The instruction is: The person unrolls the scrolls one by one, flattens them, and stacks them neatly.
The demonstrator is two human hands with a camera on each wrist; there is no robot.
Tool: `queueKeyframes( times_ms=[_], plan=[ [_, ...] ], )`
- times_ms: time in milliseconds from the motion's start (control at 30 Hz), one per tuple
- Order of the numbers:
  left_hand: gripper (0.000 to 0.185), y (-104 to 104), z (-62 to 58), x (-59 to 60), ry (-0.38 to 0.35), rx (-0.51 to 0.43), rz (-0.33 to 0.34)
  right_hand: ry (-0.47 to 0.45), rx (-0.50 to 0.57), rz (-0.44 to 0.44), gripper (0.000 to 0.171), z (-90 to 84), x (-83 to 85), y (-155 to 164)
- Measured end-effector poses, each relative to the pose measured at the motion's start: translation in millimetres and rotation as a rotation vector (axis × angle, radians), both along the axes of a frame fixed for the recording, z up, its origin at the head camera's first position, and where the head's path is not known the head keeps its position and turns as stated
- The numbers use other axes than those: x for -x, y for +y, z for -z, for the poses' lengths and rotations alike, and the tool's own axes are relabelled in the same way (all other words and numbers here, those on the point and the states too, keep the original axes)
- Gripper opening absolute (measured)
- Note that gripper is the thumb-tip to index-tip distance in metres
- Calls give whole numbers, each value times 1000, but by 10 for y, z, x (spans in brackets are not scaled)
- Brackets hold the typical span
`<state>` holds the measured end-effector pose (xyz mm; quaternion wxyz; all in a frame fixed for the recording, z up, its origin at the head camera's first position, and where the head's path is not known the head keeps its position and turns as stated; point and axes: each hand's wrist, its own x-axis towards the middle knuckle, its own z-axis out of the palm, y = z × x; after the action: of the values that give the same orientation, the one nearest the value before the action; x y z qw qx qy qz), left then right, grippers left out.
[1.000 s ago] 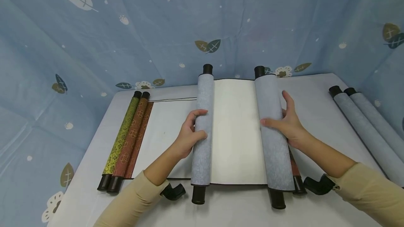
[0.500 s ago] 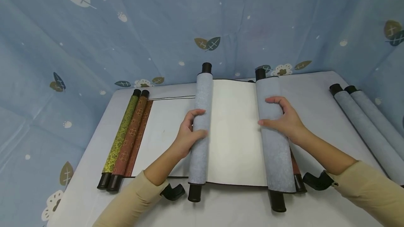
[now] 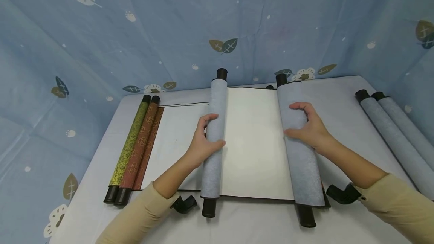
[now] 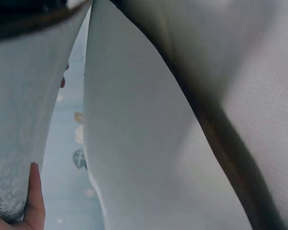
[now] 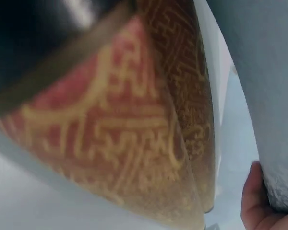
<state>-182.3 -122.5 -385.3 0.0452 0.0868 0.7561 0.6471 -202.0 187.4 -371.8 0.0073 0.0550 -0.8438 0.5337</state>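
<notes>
Blue-grey, tube-shaped paper scroll (image 3: pixel 255 142) with cream inside is over the flat white surface (image 3: pixel 244 229); the left hand (image 3: pixel 200 148) grips its left roll (image 3: pixel 213 172); the right hand (image 3: pixel 314 131) grips its right roll (image 3: pixel 306 176); turning both evenly should stop creases.

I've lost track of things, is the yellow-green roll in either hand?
No, the yellow-green roll lies off to the left, while the left hand and right hand grip the partly unrolled gray scroll.
</notes>
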Motion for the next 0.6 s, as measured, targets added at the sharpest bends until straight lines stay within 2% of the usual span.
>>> queueKeyframes(
  times_ms=[233, 600],
  plan=[
    [76, -9, 4, -6, -55, -67, -8, -43, -35, 9, 79, -65, -27, 39],
    [78, 98, 67, -5, -47, -87, 33, -60, -97, -8, 80, -10, -50, 200]
  ],
)
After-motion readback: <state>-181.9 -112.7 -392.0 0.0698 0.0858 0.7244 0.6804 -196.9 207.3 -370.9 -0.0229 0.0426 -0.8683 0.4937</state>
